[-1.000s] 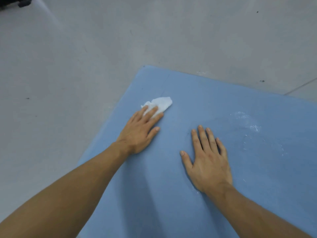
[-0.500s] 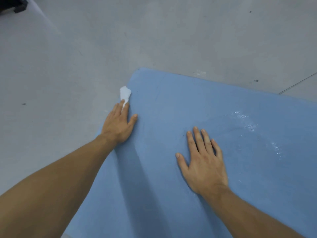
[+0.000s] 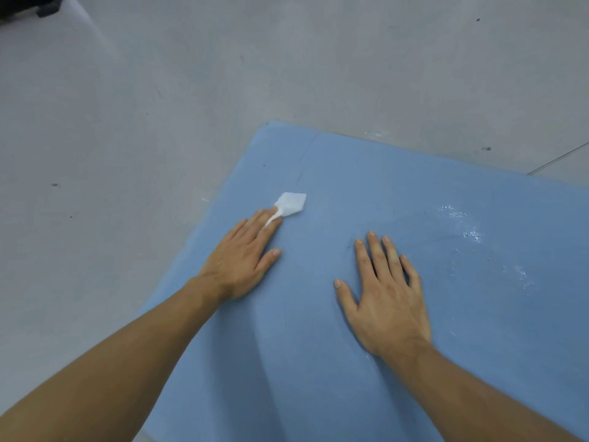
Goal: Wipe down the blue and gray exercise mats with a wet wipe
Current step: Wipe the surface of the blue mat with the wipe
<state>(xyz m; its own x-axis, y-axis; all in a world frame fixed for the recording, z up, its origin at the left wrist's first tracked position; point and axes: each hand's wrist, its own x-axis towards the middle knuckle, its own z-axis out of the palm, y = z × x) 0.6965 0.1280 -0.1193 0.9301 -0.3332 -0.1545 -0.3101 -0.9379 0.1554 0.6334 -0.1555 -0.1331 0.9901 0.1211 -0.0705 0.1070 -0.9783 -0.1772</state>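
A blue exercise mat lies on the floor and fills the lower right of the head view. My left hand lies flat on the mat near its left edge, straight fingers pressing a white wet wipe that pokes out beyond the fingertips. My right hand rests flat on the mat, fingers spread, holding nothing. Wet shiny streaks show on the mat to the right. No gray mat is in view.
Bare gray concrete floor surrounds the mat on the left and far side. A dark object sits at the top left corner. A thin floor seam runs at the right edge.
My left hand slid the wipe left to the mat's edge, then back right onto the mat. My right hand stayed planted.
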